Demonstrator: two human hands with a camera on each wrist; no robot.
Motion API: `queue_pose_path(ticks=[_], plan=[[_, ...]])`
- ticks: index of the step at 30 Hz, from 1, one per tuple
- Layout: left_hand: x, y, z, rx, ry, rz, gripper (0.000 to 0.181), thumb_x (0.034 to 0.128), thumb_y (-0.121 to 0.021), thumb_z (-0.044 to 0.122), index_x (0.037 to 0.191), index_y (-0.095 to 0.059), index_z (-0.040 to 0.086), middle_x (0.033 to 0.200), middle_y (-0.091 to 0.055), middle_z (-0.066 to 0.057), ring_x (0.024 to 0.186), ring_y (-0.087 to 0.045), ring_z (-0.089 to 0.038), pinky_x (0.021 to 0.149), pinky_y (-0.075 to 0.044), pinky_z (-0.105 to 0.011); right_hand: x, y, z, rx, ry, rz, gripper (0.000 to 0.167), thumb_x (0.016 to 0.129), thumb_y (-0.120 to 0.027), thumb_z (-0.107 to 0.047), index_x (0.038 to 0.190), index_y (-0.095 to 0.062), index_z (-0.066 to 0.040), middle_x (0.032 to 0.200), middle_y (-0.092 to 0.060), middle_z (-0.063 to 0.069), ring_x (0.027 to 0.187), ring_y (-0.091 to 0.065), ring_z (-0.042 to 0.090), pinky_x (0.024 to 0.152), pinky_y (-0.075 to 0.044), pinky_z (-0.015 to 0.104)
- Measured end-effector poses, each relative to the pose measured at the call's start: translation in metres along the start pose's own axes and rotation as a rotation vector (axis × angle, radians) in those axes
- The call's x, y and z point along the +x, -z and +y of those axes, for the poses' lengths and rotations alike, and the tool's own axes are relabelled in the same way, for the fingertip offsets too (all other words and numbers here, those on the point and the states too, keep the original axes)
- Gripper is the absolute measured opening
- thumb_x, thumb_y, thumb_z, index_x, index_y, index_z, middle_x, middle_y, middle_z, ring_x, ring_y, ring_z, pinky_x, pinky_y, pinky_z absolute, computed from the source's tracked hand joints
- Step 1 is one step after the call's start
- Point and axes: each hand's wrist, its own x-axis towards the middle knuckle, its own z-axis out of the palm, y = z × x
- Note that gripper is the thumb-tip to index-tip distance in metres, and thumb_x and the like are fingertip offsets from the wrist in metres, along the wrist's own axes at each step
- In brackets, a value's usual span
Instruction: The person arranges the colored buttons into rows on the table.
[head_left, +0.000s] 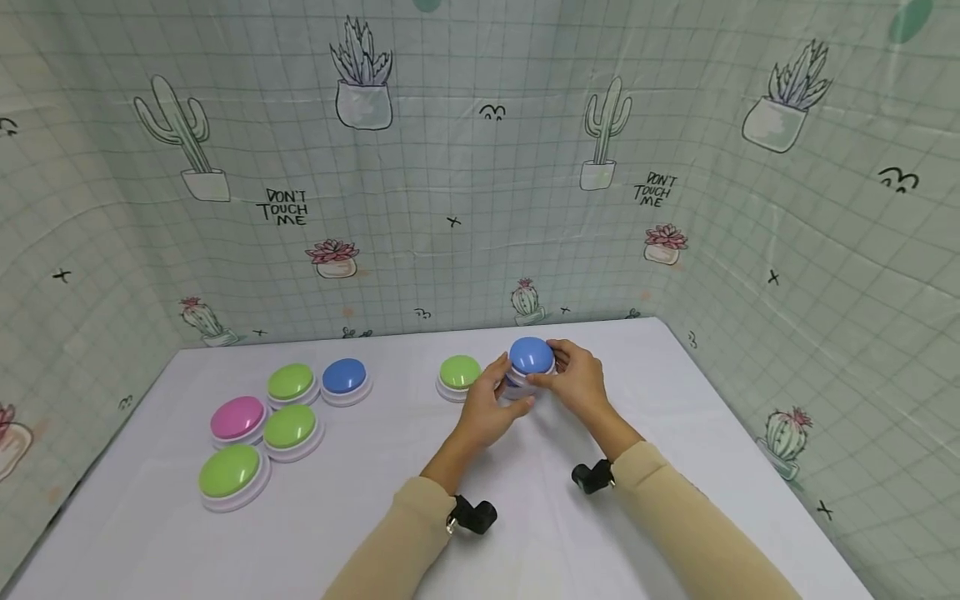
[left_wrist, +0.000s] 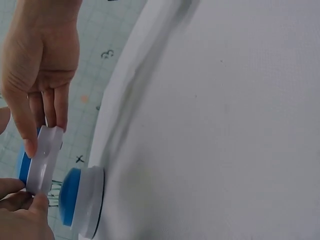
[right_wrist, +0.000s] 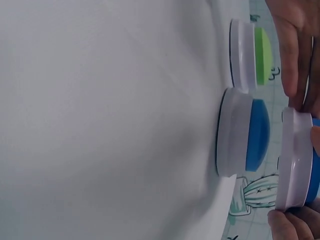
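A blue push button [head_left: 531,356] with a white base is held in the air above a second blue push button [right_wrist: 257,135] standing on the table. My right hand [head_left: 579,382] pinches the raised button's rim, thumb in front and fingers behind. From the other side my left hand [head_left: 487,408] touches the rim with its fingertips. Those fingers look fairly straight in the right wrist view, and the left thumb stands apart in the head view. The hands and raised button hide most of the lower one in the head view. A green button [head_left: 460,372] stands just left.
On the table's left side stand several more buttons: a blue button [head_left: 345,377], a pink button [head_left: 237,417], and green buttons, the nearest green button [head_left: 229,471] being closest to me. A patterned cloth backdrop [head_left: 450,167] rises behind the white table [head_left: 540,517] and at both sides.
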Motion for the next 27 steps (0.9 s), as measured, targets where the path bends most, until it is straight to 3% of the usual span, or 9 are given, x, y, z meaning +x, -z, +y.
queue_pose_path(ticks=[5,18,27], plan=[[0.005,-0.010,0.003,-0.027,0.038,-0.049,0.081,0.0938,-0.075,0.001,0.158,-0.027,-0.014,0.172,-0.018,-0.022,0.158,-0.022,-0.036,0.126,-0.030,-0.044,0.001,0.007,0.005,0.001,-0.015,0.014,0.073,0.084,-0.090,-0.008,0.145,-0.054,0.008,0.144,-0.058,0.029,0.135,-0.057,0.040,0.113,-0.049,0.046],[0.016,-0.043,0.003,-0.069,0.123,-0.127,0.087,0.0920,-0.073,-0.005,0.162,-0.022,-0.010,0.174,-0.012,-0.019,0.157,-0.026,-0.037,0.126,-0.030,-0.043,0.008,0.026,0.025,-0.079,-0.053,0.020,0.077,0.083,-0.088,-0.004,0.148,-0.049,0.010,0.147,-0.054,0.031,0.138,-0.053,0.044,0.116,-0.045,0.051],[0.022,-0.056,-0.007,-0.013,0.171,-0.180,0.092,0.0919,-0.077,0.001,0.163,-0.019,-0.008,0.175,-0.009,-0.019,0.157,-0.025,-0.036,0.127,-0.027,-0.042,0.012,0.033,0.040,-0.128,-0.128,-0.030,0.076,0.085,-0.086,-0.004,0.150,-0.048,0.010,0.150,-0.051,0.031,0.141,-0.050,0.045,0.119,-0.041,0.053]])
